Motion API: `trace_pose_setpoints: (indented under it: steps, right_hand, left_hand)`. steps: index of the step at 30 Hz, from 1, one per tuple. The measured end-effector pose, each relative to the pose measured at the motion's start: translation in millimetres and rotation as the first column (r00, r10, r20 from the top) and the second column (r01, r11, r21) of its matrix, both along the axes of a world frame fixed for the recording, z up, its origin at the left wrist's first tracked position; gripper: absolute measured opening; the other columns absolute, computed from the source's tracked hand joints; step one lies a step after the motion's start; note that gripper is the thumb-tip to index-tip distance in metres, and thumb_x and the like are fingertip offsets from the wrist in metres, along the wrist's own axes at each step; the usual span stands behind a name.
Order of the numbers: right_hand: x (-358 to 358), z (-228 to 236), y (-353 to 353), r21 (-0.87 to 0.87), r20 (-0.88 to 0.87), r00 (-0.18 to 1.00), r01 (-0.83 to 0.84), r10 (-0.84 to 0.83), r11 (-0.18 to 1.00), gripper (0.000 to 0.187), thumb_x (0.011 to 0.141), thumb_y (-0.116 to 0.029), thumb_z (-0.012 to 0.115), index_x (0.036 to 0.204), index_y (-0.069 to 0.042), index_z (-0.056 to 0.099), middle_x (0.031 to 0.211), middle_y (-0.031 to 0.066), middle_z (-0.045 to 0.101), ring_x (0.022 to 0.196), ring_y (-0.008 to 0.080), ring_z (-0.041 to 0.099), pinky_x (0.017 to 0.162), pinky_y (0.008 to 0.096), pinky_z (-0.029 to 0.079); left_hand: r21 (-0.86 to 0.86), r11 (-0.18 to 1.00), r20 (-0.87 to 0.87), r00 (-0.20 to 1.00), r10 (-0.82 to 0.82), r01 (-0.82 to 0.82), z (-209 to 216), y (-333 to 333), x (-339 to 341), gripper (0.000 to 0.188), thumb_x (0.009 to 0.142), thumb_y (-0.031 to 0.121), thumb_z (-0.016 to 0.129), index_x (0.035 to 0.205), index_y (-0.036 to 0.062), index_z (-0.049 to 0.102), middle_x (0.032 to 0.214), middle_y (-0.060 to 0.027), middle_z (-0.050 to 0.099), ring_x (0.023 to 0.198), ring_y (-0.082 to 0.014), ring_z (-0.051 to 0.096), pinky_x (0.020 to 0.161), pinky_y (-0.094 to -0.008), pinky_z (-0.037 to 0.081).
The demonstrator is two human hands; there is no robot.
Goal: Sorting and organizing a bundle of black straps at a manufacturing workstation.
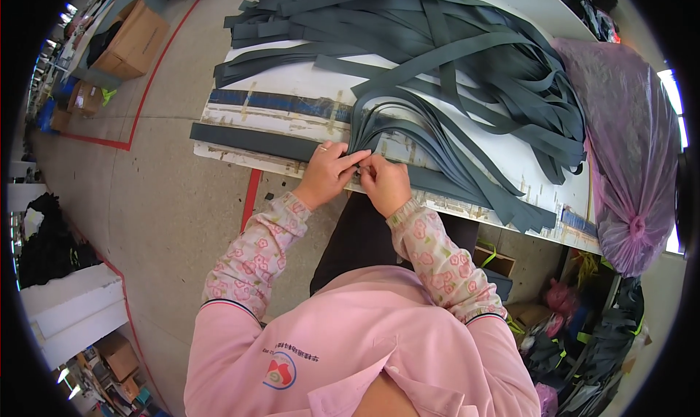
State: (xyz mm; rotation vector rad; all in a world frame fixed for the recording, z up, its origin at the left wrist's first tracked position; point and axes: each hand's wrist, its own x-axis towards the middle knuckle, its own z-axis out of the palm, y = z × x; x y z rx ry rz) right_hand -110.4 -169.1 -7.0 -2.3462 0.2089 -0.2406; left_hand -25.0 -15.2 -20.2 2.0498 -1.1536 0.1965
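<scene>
Straps [437,145] at table edge [248,156]: right hand [385,182] pinching them, left hand [324,175] half-curled, hold unclear.

We hold our left hand [327,173] and right hand [387,184] close together, left fingers [354,159] reaching rightward, right fingers [370,165] curled in, as our left forearm [257,259] and right forearm [442,262] slant inward.

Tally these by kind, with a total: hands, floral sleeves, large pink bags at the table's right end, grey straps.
Hands: 2 (left hand, right hand)
Floral sleeves: 2
Pink bag: 1
Grey straps: too tangled to count
Total, without straps: 5
</scene>
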Motion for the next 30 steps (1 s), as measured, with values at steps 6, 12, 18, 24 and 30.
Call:
trace_pose_setpoints:
  steps: [6,12,18,24,30]
  right_hand:
    - [-26,22,-49,0.313,-0.14,0.989,0.095,-0.053,0.945,0.013,0.083,-0.01,0.067,0.093,-0.002,0.069,0.068,0.0116,0.065,0.059,0.0207,0.063,0.057,0.0324,0.049]
    - [-94,18,-142,0.33,-0.132,0.963,0.267,-0.236,0.906,0.01,0.086,-0.006,0.065,0.094,0.001,0.066,0.066,0.0059,0.062,0.058,0.0089,0.055,0.056,0.0264,0.045]
    - [-113,23,-147,0.159,-0.102,0.961,0.27,-0.257,0.949,0.009,0.087,-0.006,0.065,0.093,0.0,0.066,0.065,0.0074,0.06,0.057,0.0134,0.056,0.057,0.0284,0.047]
    - [-111,25,-142,0.132,-0.094,0.965,0.255,-0.244,0.958,0.008,0.086,-0.007,0.065,0.092,-0.001,0.066,0.069,0.0118,0.065,0.06,0.0225,0.064,0.06,0.0325,0.051]
    - [-108,24,-140,0.092,-0.059,0.974,0.222,-0.217,0.971,0.01,0.088,-0.008,0.063,0.094,-0.001,0.067,0.068,0.0106,0.064,0.058,0.0175,0.06,0.058,0.0301,0.049]
  left_hand:
    - [0.021,1.0,-0.03,0.999,-0.012,0.013,4,0,-2,0.046,0.077,0.008,0.07,0.122,0.021,0.07,0.087,-0.008,0.052,0.081,-0.0284,0.051,0.076,-0.0396,0.045]
    - [0.07,0.997,-0.01,1.0,-0.025,0.025,6,3,1,0.047,0.077,0.012,0.074,0.123,0.0201,0.069,0.089,-0.0091,0.053,0.085,-0.0296,0.051,0.078,-0.0403,0.045]
    - [0.106,0.994,-0.05,0.999,-0.014,0.019,6,2,0,0.049,0.074,0.016,0.079,0.122,0.019,0.07,0.089,-0.0095,0.052,0.085,-0.0293,0.05,0.078,-0.0399,0.044]
    - [0.083,0.996,-0.038,0.999,-0.027,0.03,3,0,1,0.051,0.072,0.015,0.081,0.121,0.0185,0.071,0.088,-0.0089,0.051,0.083,-0.0293,0.049,0.078,-0.0395,0.043]
    - [0.066,0.997,-0.019,0.999,-0.035,0.036,3,0,1,0.051,0.071,0.015,0.081,0.121,0.0183,0.071,0.088,-0.0089,0.051,0.082,-0.0288,0.049,0.077,-0.0392,0.043]
